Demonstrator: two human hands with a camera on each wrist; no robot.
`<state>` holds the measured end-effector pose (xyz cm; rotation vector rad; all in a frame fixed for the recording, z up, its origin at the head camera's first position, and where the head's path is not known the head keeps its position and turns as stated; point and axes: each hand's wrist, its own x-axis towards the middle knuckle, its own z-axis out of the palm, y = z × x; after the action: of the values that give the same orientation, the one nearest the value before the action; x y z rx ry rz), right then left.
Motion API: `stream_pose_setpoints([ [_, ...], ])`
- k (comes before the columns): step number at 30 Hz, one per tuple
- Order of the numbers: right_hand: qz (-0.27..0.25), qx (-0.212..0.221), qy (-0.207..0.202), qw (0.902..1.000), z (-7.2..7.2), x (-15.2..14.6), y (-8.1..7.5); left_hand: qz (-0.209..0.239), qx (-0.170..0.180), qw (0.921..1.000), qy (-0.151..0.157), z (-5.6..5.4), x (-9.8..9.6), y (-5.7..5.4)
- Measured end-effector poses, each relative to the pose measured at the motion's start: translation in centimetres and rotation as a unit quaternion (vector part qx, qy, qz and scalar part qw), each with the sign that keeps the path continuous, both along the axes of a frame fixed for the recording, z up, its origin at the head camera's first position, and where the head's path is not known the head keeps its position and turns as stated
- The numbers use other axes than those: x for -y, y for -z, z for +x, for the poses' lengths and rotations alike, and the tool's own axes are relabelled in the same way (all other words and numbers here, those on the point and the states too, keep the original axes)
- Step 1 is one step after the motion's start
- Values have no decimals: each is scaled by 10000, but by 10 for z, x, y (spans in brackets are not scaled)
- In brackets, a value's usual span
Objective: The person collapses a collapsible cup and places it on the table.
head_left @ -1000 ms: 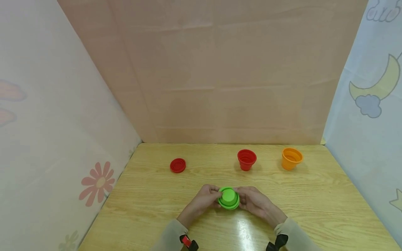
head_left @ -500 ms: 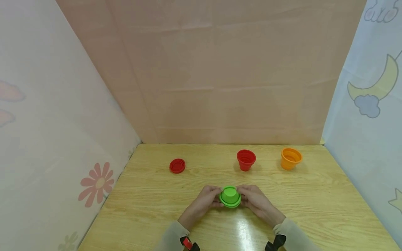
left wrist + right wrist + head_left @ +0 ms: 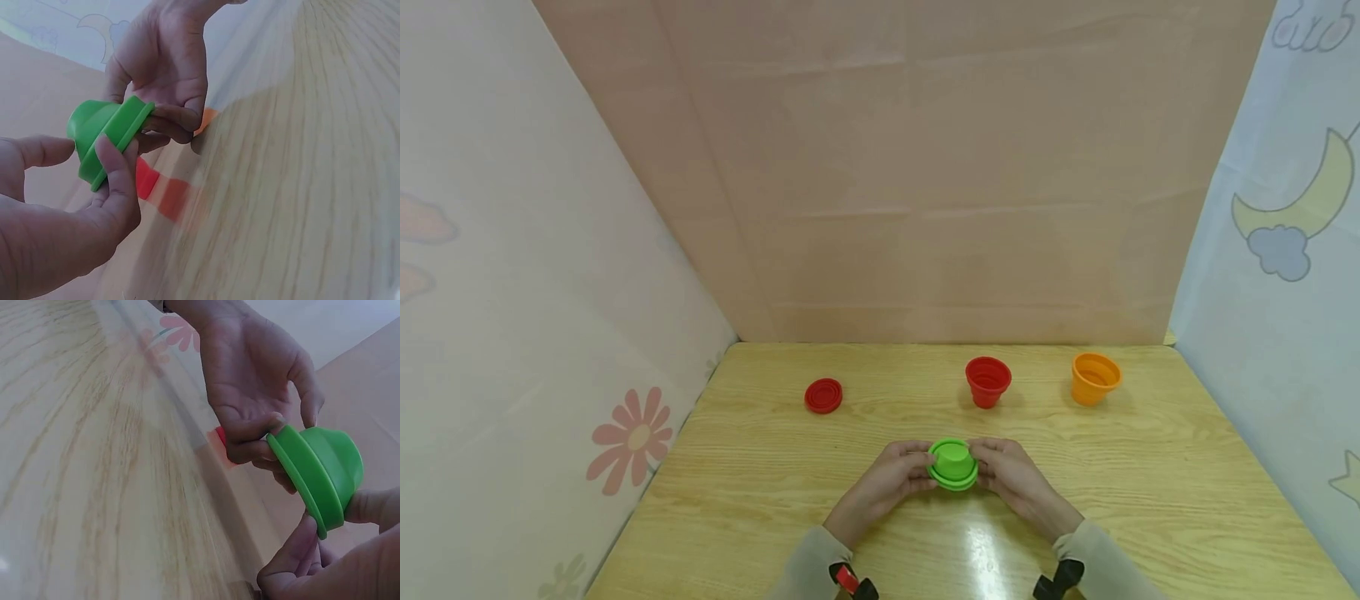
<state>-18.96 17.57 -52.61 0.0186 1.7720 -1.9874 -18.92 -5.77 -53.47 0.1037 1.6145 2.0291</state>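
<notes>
both hands are gripping the same thing rn: the left hand [image 3: 895, 469] & right hand [image 3: 1011, 473] pinch the green cup [image 3: 955, 463] from opposite sides, thumbs nearer its base end, fingers by the rim (per the wrist views). it's held above the table [image 3: 760, 475] in front of the person, base up, rim toward the tabletop, a bit tilted. vs a sec ago, the cup's shifted slightly away from the person & toward their right, hands going along w/ it, and it seems tipped a touch, so more of its side shows. both hands had it then too, so imo that's a small adjustment, not a let-go; work on the cup looks midway, walls maybe part-folded, tho its inside is hidden. the rest looks unchanged: red disc [image 3: 823, 396] flat on the left part of the table (prob a folded cup, can't be sure), red cup [image 3: 988, 382] upright beyond the hands, orange cup [image 3: 1096, 379] upright farther right, none touched by either hand.
</notes>
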Motion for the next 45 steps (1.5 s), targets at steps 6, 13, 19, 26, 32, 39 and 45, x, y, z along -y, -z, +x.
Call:
stream_pose_setpoints([
  [6, -463, 284, -196, 9983, 1, -1, 1, -179, 2, 9997, -138, -1, 0, 2],
  [13, -967, 434, -505, 9931, 1, -4, 0, -803, -237, 9944, -645, -4, -1, 3],
  [19, -1195, 498, -712, 9890, 2, -3, -1, -1068, -452, 9895, -859, -3, -1, 4],
  [26, -1140, 555, -671, 9897, 3, -1, -3, -1183, -522, 9865, -1006, 0, -5, 1],
  [32, -733, 215, -500, 9958, 3, 3, -3, -1028, -459, 9907, -770, 2, -5, -2],
  [39, -384, -68, -316, 9987, 4, 6, -3, -850, -380, 9954, -247, 2, 0, -9],
  [45, -592, -95, -544, 9967, 4, 2, 1, -982, -503, 9936, -243, 1, 1, -8],
])
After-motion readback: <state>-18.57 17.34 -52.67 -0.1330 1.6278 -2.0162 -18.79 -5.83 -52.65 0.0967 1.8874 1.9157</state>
